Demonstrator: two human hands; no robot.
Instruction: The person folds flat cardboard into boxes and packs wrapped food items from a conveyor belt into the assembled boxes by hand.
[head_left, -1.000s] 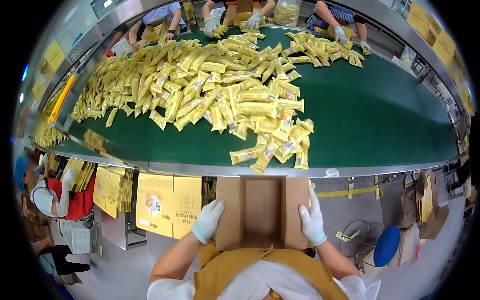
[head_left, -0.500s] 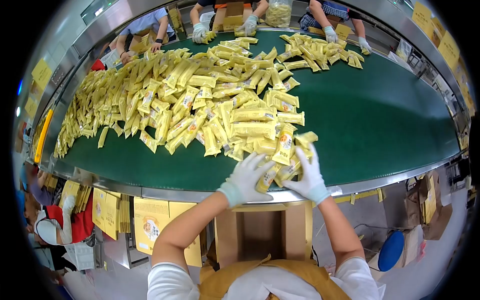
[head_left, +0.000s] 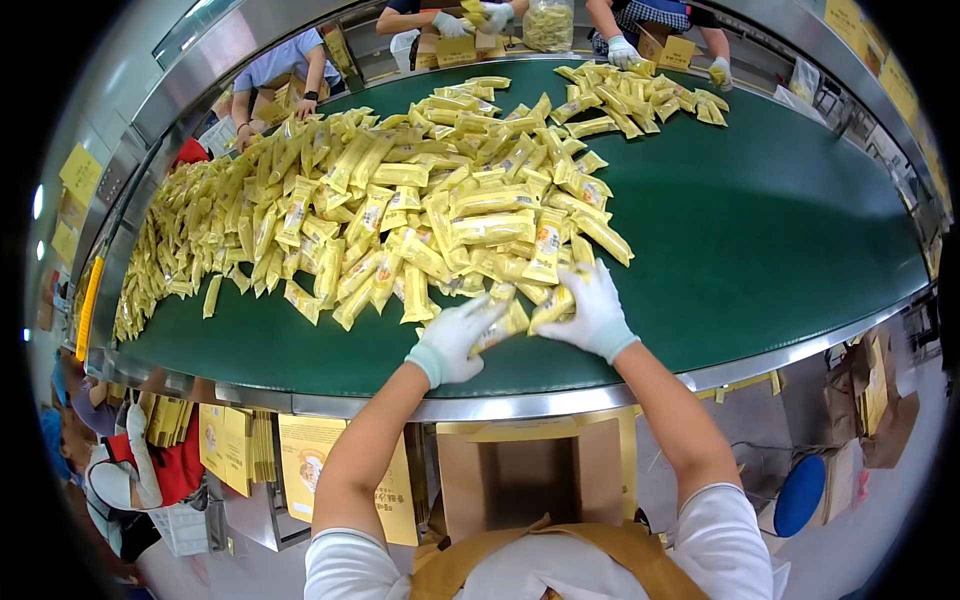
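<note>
Yellow wrapped packets [head_left: 400,200] lie in a large heap on the green belt [head_left: 740,240]. My left hand [head_left: 455,335], in a white glove, is closed round packets at the heap's near edge. To its right my right hand [head_left: 588,312], gloved too, has its fingers curved over other packets [head_left: 552,310]. Both hands rest low over the belt, a short way apart, with packets between them. Below the belt's near rim stands an open cardboard box [head_left: 600,465] in front of my body; the inside that shows is dark.
Across the belt, co-workers' gloved hands [head_left: 622,52] handle packets beside boxes. Flat yellow cartons [head_left: 235,445] stand at the lower left near a person in a red vest [head_left: 180,465]. A metal rail [head_left: 480,407] edges the belt. A blue stool [head_left: 800,497] is at the lower right.
Both my hands have left the box sides and reached up onto the belt, then closed in on packets at the heap's near edge. Some packets there have shifted. The co-workers' hands have moved.
</note>
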